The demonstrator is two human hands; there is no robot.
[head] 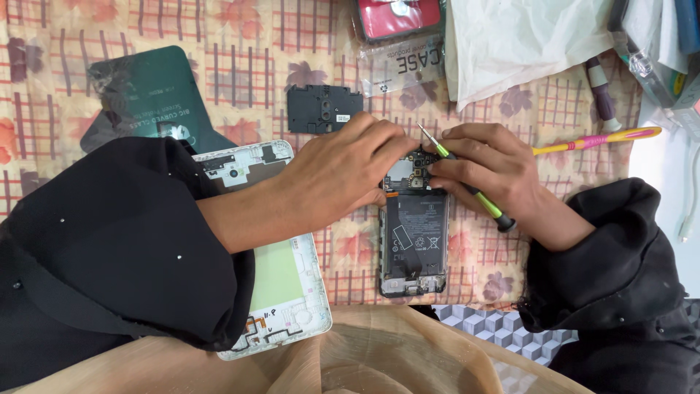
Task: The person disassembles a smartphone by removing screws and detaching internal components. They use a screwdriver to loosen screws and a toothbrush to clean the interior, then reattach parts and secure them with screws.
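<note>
An opened phone (414,241) lies back-up on the patterned cloth, its black battery and circuit board showing. My left hand (343,171) rests on the phone's upper left corner, fingers pressing the board area. My right hand (485,171) holds a thin green-handled screwdriver (474,191), whose metal tip points up and left above the top of the phone. My right fingertips also touch the board at the phone's top. Black sleeves cover both of my forearms.
A white phone back frame (281,284) lies at the left, partly under my left sleeve. A black plastic cover piece (322,109) sits above my hands. A dark green packet (149,98), a red phone case (397,16), a clear bag (401,66), white plastic sheet (518,36) and a pink-yellow tool (598,138) lie around.
</note>
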